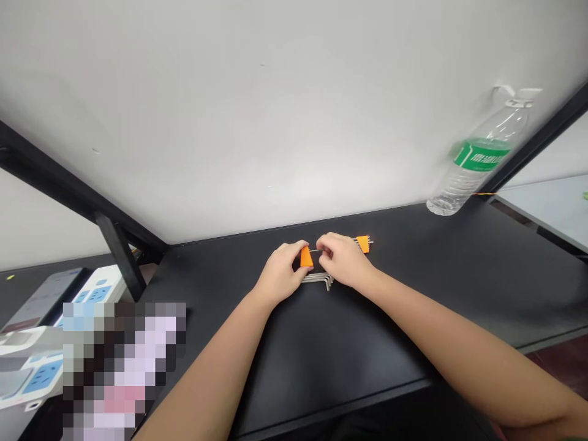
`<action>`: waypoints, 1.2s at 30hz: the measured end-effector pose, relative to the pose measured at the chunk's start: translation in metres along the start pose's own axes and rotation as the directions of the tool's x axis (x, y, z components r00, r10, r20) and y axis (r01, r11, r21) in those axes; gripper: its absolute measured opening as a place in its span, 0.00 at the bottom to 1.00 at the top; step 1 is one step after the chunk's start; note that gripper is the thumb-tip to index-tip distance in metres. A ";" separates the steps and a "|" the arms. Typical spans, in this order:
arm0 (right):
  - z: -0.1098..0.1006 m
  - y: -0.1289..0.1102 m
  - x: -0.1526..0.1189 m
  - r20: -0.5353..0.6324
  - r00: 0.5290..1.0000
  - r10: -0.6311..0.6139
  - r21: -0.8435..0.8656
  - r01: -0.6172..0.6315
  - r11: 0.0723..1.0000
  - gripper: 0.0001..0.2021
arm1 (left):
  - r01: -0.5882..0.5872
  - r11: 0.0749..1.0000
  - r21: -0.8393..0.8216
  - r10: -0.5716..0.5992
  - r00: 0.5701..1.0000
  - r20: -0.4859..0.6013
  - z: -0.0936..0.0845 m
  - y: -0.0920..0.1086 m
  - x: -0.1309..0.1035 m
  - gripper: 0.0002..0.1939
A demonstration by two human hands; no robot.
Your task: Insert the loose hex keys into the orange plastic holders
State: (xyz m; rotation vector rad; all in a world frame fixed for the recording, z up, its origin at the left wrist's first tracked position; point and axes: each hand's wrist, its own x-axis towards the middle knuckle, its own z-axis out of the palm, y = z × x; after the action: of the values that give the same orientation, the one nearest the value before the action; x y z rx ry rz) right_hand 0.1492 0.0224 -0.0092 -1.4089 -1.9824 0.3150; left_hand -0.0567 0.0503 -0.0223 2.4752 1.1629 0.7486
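Note:
My left hand is closed on an orange hex key holder, thumb and fingers at its two ends. A thin metal hex key runs from that holder to my right hand, whose fingers pinch it. Several L-shaped hex keys lie side by side on the black tabletop just below, between my hands. Behind my right hand lies a second orange holder with several keys in it, partly hidden by the hand.
A clear water bottle with a green label stands at the back right by the white wall. Black frame bars rise on the left. Power strips and a blurred-out object lie at the left.

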 end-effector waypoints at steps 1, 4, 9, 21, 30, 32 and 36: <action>-0.004 0.003 0.001 0.011 0.999 0.033 -0.009 -0.033 0.999 0.10 | 0.023 1.000 0.006 -0.023 1.000 -0.012 0.000 -0.002 0.000 0.24; -0.017 0.014 0.001 0.140 0.981 0.137 -0.057 -0.130 0.990 0.09 | 0.091 0.996 0.007 -0.090 0.994 -0.064 0.000 -0.007 0.001 0.24; -0.023 0.016 -0.006 0.323 0.938 0.126 -0.135 -0.086 0.987 0.08 | 0.126 0.992 -0.019 -0.128 0.983 -0.134 0.001 -0.010 0.001 0.24; -0.009 -0.008 -0.014 0.230 0.973 -0.028 -0.008 0.030 1.000 0.04 | 0.055 0.998 -0.012 -0.056 0.993 -0.106 -0.001 -0.004 0.000 0.26; 0.016 0.002 0.001 -0.045 0.999 -0.015 0.325 0.029 0.945 0.05 | -0.040 0.999 -0.030 0.039 0.999 -0.017 -0.004 0.007 -0.001 0.24; 0.019 0.000 0.000 -0.043 0.999 0.013 0.349 0.003 0.937 0.06 | -0.054 0.998 -0.036 0.054 0.999 -0.005 -0.004 0.007 -0.001 0.23; 0.018 -0.003 -0.001 -0.028 0.996 0.089 0.350 -0.074 0.934 0.10 | -0.081 0.997 0.000 0.081 0.997 0.007 -0.004 0.003 -0.001 0.23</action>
State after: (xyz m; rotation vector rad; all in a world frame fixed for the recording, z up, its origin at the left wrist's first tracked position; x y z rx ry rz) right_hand 0.1360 0.0240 -0.0210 -1.2571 -1.7313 0.6360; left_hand -0.0576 0.0483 -0.0182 2.5363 1.0654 0.7613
